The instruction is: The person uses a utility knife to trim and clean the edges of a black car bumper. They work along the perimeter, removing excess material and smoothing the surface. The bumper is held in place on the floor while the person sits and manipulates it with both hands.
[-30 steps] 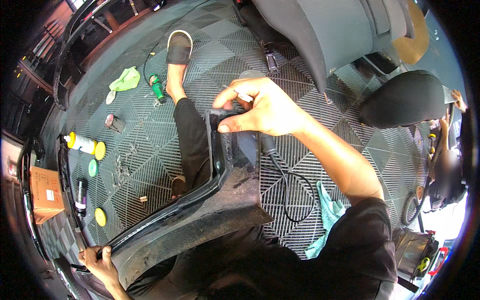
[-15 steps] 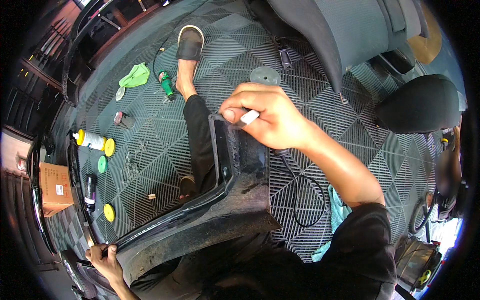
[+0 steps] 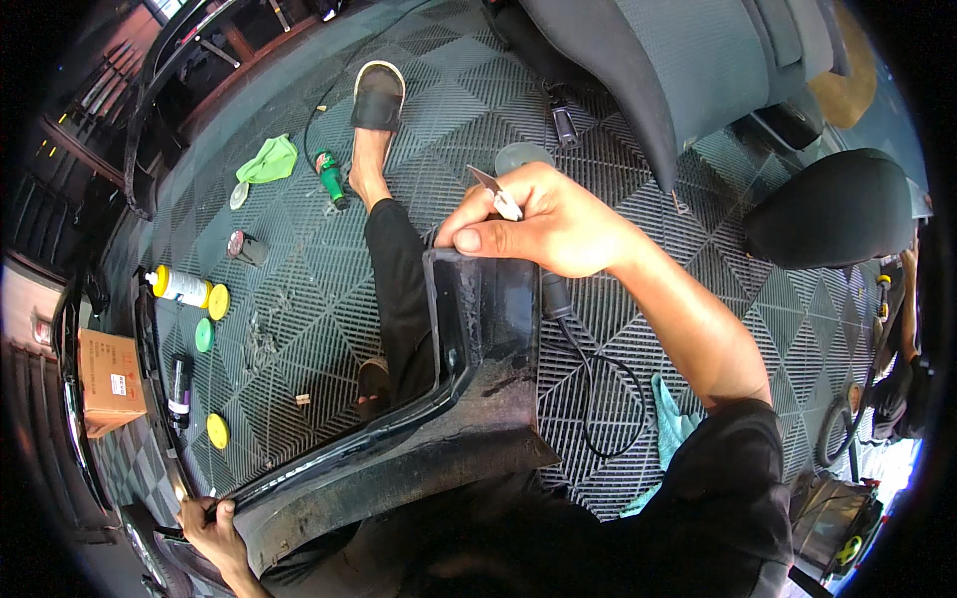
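Across my lap lies a long, dirty black car trim panel (image 3: 399,453), its far end bent upward. Down at the near left, my left hand (image 3: 214,533) is closed around the panel's end. My right hand (image 3: 558,219) is at the raised far end, with thumb and fingertips at its top edge. Tucked in that same hand is a small dark blade (image 3: 482,179) with a white grip or wrapping, its tip pointing up and left. Whether the fingertips also pinch a strip on the panel's edge, I cannot tell.
A corded tool (image 3: 555,297) lies beyond the panel, near a teal cloth (image 3: 673,429). Further left are a green bottle (image 3: 329,177), a green cloth (image 3: 267,159), a white-and-yellow bottle (image 3: 184,287) and a cardboard box (image 3: 112,374). Black seat-like parts (image 3: 827,209) stand right.
My right hand has turned over at the panel's end, so the blade now shows above the fingers. My left hand keeps its hold, with the thumb slightly shifted.
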Tool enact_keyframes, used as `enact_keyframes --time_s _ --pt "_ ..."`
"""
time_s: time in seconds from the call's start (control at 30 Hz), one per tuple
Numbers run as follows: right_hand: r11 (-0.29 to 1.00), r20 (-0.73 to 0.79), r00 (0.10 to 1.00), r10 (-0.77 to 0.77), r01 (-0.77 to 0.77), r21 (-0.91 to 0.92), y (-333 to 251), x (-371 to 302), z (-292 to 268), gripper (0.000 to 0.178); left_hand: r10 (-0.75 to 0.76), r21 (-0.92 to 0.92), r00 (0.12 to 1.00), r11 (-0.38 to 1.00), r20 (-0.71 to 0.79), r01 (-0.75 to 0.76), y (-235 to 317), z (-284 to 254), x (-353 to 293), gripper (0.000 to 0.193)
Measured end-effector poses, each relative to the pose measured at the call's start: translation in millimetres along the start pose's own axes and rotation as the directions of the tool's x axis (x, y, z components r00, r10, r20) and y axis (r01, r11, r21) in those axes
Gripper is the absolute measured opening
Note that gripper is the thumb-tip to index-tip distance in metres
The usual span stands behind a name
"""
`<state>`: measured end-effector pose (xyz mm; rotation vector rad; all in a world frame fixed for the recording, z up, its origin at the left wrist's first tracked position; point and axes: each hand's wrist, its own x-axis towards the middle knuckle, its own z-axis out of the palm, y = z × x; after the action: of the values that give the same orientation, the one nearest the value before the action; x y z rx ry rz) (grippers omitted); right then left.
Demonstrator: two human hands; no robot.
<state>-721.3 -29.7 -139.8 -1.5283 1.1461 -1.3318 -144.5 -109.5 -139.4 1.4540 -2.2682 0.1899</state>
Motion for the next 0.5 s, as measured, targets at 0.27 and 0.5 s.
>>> enact_keyframes --time_s 0.27,0.5 --pt "0.967 -0.017 0.984 -0.175 0.169 -0.189 -10.4 -8.1 8.4 0.023 -0.064 -0.008 0.997 0.998 -0.035 0.063 1.3 -2.9 -9.5 0.07" --pt "0.8 -0.11 0.89 -0.442 0.336 -0.498 1.3 -32.2 12.4 0.03 -0.035 0.011 0.998 0.999 -0.054 0.036 -12.1 -7.8 -18.2 0.063"
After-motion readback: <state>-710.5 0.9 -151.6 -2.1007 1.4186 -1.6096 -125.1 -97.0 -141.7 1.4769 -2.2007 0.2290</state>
